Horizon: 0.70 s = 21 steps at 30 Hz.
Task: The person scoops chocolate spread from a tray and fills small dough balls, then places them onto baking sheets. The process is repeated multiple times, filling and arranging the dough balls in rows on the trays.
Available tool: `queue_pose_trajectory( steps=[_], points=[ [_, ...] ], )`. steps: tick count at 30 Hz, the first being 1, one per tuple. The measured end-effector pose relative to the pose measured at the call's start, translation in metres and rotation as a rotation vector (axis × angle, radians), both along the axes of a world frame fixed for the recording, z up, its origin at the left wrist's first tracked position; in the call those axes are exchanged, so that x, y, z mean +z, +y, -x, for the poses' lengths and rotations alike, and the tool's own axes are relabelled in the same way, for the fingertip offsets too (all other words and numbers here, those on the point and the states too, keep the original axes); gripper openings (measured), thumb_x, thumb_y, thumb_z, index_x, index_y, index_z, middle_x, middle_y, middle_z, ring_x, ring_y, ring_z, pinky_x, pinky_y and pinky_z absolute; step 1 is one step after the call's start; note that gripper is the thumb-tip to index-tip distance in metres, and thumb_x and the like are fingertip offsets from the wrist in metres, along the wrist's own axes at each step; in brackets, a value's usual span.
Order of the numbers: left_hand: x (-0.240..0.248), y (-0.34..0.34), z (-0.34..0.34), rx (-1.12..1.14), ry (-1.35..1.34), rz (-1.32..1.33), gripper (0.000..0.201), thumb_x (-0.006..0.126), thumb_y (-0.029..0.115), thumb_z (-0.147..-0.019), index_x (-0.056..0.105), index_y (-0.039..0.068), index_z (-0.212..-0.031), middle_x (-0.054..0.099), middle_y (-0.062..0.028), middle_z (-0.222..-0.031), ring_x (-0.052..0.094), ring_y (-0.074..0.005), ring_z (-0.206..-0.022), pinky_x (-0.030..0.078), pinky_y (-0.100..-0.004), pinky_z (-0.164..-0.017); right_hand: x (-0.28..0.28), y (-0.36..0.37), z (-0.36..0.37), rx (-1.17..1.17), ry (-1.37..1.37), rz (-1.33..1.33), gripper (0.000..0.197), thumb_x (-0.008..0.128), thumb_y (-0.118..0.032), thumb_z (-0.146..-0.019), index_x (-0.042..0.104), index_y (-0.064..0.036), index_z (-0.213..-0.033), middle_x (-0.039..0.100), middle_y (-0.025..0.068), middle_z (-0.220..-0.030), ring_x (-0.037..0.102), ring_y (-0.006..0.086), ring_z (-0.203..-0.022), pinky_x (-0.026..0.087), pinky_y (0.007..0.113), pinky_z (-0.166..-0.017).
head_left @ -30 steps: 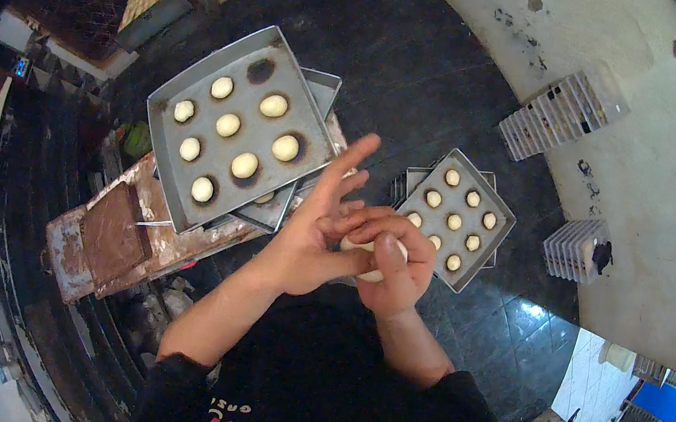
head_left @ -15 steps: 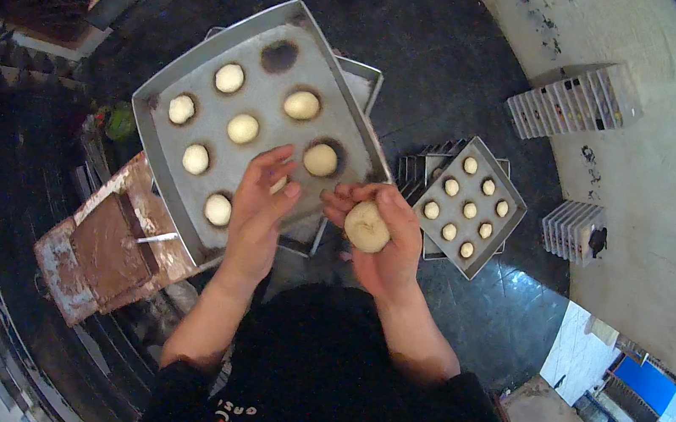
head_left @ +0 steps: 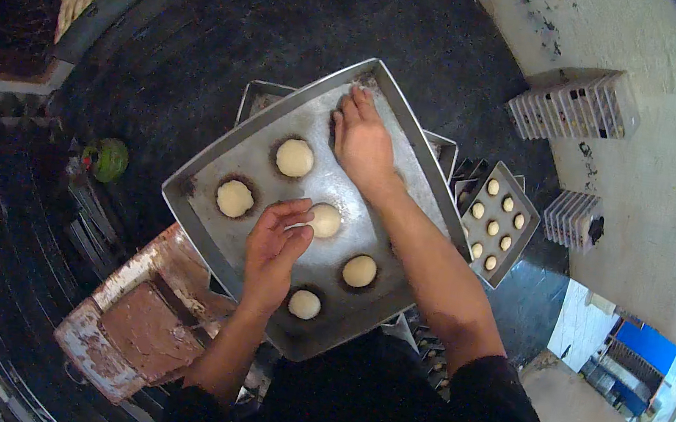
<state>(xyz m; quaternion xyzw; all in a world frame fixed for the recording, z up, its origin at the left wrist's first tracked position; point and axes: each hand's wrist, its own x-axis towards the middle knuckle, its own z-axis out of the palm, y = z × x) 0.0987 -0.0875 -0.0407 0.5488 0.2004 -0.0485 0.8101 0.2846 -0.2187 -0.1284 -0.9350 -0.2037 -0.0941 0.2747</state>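
Observation:
A large metal baking tray [head_left: 230, 252] lies below me, turned cornerwise, with several pale round dough balls [head_left: 295, 157] on it. My right hand [head_left: 366, 148] reaches palm down to the tray's far corner, fingers bent down toward the metal; whatever is under its palm is hidden. My right forearm covers the right part of the tray. Over the left part hovers my left hand [head_left: 274, 245], thumb and fingers apart with nothing between them. Just right of its fingertips sits the middle dough ball [head_left: 325, 220]. Dark stains ring several balls.
Another tray of dough balls [head_left: 501, 220] stands lower on the right. Other metal trays [head_left: 266, 99] stick out beneath mine. A brown-smeared board [head_left: 147, 329] is at the lower left, a green round object [head_left: 110, 160] beyond it. White racks [head_left: 576, 104] line the right wall.
My right hand has carried a dough ball from the near side to the far corner, where the ball is now out of sight. The tray appears lower and further right in view.

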Motion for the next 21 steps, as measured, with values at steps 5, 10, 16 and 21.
queue_pose_trajectory(
  steps=[5,10,16,21],
  points=[
    [-0.006,0.031,-0.010,-0.004,-0.030,0.045,0.030,0.063,0.002,-0.095,0.057,0.002,-0.124,0.061,-0.0117,-0.131,0.059,-0.0181,-0.115,0.046,-0.0336,-0.098,-0.015,0.025,0.004,-0.069,0.016,0.277,0.079,0.050,-0.051,-0.099,0.041,0.0121,-0.145,0.034,0.0282,-0.156,0.026,0.0480,-0.147,0.022,0.061,-0.119],
    [-0.017,0.033,-0.014,-0.083,0.008,0.026,0.027,0.061,0.003,-0.097,0.058,0.001,-0.123,0.062,-0.0125,-0.130,0.060,-0.0189,-0.115,0.045,-0.0345,-0.102,0.040,0.000,-0.007,-0.182,0.199,-0.227,0.056,0.053,-0.038,-0.100,0.053,0.0042,-0.137,0.052,0.0292,-0.141,0.052,0.0442,-0.128,0.041,0.051,-0.109],
    [-0.015,0.023,-0.065,-0.032,-0.047,0.019,0.030,0.059,0.013,-0.101,0.059,-0.001,-0.127,0.062,-0.0142,-0.131,0.058,-0.0223,-0.122,0.042,-0.0356,-0.108,0.036,-0.017,0.011,-0.093,0.065,-0.257,0.039,0.049,-0.023,-0.102,0.060,0.0020,-0.129,0.061,0.0286,-0.129,0.059,0.0429,-0.121,0.046,0.048,-0.105],
    [-0.024,0.005,-0.136,0.106,0.099,0.077,0.047,0.056,0.027,-0.103,0.051,-0.004,-0.138,0.056,-0.0165,-0.138,0.051,-0.0241,-0.132,0.036,-0.0357,-0.114,0.029,-0.010,0.004,-0.075,0.106,-0.216,0.048,0.054,-0.026,-0.100,0.052,0.0045,-0.137,0.048,0.0303,-0.145,0.046,0.0473,-0.135,0.038,0.048,-0.114]
  ],
)
